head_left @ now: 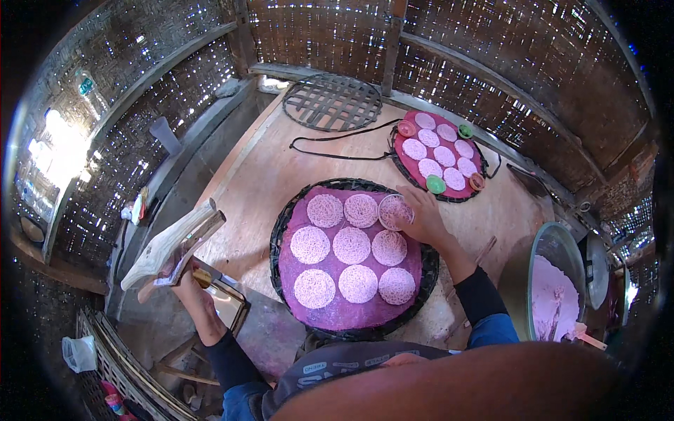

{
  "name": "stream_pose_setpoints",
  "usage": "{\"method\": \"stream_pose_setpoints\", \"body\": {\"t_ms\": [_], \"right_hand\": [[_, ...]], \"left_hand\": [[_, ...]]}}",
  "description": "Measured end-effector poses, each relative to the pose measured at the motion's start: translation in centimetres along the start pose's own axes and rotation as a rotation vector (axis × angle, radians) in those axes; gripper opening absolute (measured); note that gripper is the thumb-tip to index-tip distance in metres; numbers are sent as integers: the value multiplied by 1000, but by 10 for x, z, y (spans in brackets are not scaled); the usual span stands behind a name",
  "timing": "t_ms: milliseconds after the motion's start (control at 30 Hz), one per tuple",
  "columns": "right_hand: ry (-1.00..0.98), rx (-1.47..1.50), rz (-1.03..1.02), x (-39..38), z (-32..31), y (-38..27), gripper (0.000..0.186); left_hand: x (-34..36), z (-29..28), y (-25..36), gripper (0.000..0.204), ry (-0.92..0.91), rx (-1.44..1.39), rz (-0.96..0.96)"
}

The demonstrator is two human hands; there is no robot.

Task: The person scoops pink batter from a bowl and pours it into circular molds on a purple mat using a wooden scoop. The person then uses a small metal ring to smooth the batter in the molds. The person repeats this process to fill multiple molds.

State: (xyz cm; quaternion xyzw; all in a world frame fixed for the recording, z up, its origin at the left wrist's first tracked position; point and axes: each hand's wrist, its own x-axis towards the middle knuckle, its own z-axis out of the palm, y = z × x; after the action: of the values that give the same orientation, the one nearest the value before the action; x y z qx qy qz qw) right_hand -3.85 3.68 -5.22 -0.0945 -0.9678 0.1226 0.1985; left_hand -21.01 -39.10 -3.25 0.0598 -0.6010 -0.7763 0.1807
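- Your left hand [184, 281] is at the lower left, off the board, closed round the lower part of a pale wooden tool [168, 242]; the tool hides most of your fingers.
- That tool slants up to the right, with two thick wooden pieces side by side and some pinkish matter near your grip.
- Your right hand [425, 219] reaches over the near tray [279, 281], palm down, fingers partly bent at the right side of a pale ring [380, 212]; you may be pinching it or only touching it, I cannot tell which.
- The ring lies around the far right disc of the near tray.
- Nine lacy pink discs [351, 245] sit in front of you in three rows of three, on a purple cloth [337, 322] inside that tray's dark woven rim.
- Beyond your right hand, a smaller tray [401, 167] bears more pink discs [444, 156], with green and reddish cups [435, 184] around its edge.
- A round open lattice [332, 103] and a black cord [337, 158] lie on the wooden board [242, 168].
- To your right stands a large basin [521, 281] holding a pink mass [544, 291].
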Motion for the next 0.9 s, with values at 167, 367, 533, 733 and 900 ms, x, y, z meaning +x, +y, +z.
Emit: {"method": "stream_pose_setpoints", "body": {"t_ms": [167, 367, 533, 733, 900], "right_hand": [[-41, -47, 120, -3, 14, -10, 83], [-44, 27, 159, 7, 21, -7, 88], [7, 165, 130, 3, 12, 3, 80], [221, 479, 535, -47, -56, 39, 68], [-269, -164, 882, -129, -62, 44, 58]], "left_hand": [[4, 2, -5, 27, -78, 39, -43], [1, 21, 2, 28, -242, 80, -61], [4, 43, -14, 18, -368, 112, -134], [35, 73, -52, 15, -559, 160, -367], [52, 101, -71, 16, -657, 217, -503]]}}
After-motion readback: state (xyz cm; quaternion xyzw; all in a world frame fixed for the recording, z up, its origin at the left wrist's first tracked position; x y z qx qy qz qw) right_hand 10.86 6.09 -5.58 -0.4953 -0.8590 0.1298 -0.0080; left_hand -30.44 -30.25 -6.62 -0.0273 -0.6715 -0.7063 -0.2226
